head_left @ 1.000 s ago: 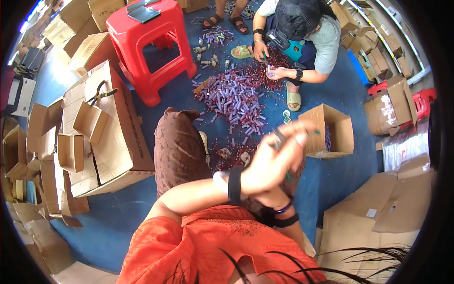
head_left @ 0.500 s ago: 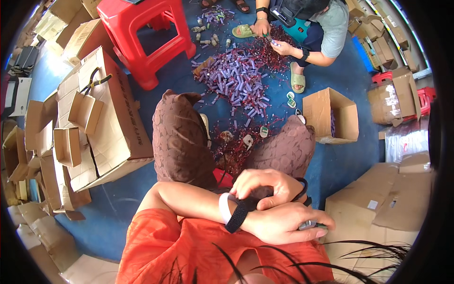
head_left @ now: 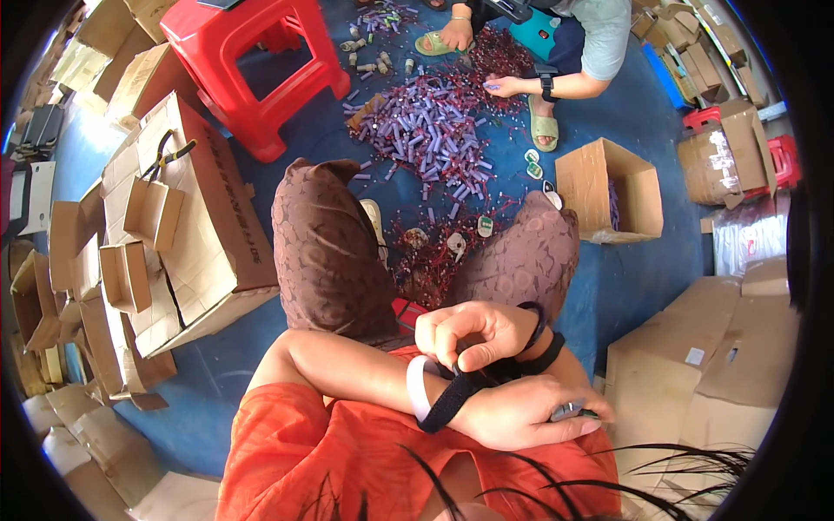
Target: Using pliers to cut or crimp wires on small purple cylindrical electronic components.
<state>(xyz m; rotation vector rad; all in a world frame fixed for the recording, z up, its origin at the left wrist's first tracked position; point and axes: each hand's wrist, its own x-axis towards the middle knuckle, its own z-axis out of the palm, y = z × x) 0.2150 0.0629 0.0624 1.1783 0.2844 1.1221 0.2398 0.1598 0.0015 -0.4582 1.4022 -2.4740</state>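
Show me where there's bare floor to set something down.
Blue floor shows bare between the open box and the lower-right carton, and between the large left carton and the orange sleeve. It's crowded from between the brown-trousered knees up to the co-worker, with purple cylinders and red wires.

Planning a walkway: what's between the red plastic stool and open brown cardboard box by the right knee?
Head view: mainly piled purple cylinders, then green and white discs.
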